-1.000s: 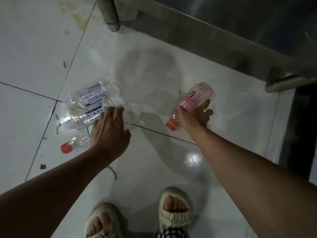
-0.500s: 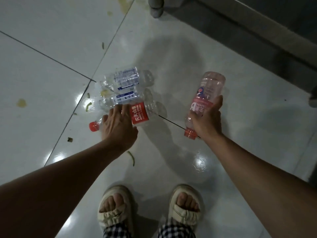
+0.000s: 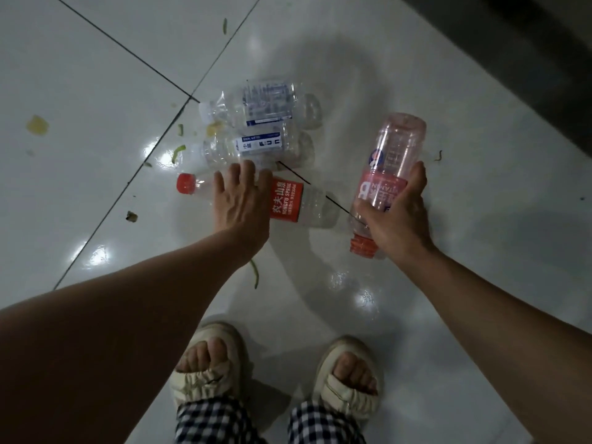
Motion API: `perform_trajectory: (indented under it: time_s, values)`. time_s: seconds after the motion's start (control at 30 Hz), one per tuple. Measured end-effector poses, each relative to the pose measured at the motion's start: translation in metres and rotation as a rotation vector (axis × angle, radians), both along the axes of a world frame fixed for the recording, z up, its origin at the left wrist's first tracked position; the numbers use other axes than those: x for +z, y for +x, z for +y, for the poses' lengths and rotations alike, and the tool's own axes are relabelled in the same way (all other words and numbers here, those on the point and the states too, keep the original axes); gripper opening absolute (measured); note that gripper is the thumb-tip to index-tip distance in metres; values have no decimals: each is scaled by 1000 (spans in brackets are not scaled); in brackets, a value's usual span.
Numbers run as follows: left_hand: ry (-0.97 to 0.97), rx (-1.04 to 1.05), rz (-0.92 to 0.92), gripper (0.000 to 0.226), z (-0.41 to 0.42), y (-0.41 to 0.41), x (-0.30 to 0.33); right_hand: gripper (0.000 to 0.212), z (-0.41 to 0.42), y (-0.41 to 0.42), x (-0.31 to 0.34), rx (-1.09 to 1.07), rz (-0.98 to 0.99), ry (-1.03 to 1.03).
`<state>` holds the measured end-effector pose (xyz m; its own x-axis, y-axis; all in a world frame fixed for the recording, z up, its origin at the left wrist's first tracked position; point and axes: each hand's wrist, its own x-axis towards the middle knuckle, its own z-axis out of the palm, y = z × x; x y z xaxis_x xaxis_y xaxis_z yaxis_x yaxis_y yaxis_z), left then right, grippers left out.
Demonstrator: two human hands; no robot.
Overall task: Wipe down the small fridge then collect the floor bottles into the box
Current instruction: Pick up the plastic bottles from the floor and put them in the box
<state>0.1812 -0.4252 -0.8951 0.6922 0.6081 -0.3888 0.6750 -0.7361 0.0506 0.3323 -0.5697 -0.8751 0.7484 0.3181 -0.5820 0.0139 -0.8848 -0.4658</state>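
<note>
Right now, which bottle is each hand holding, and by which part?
The right hand grips the pink bottle around its labelled lower body near the neck. The left hand reaches onto the red-capped bottle; whether it has a grip cannot be told.

pink bottle (image 3: 389, 174), red-labelled bottle (image 3: 288, 201), white floor (image 3: 80, 91), checked trousers (image 3: 211, 421).

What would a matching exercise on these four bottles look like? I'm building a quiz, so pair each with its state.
1. pink bottle
2. red-label bottle
3. blue-stripe bottle
4. blue-print bottle

a. farthest away on the floor
b. under the left hand
c. gripped by the right hand
d. lying between two other bottles

Pairs: 1-c, 2-b, 3-d, 4-a
</note>
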Motion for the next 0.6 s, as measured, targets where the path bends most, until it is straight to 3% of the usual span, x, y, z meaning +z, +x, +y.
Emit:
perform_trajectory:
  time_s: [0.13, 0.3, 0.6]
  values:
    - [9, -155, 76, 61, 3, -3, -5, 103, -5, 1, -2, 39, -10, -13]
    - [-39, -134, 130, 65, 6, -10, 27, 98, -9, 2, 35, 87, 9, -42]
    - [-179, 85, -16, 79, 35, -3, 192, 103, 23, 2, 195, 154, 57, -42]
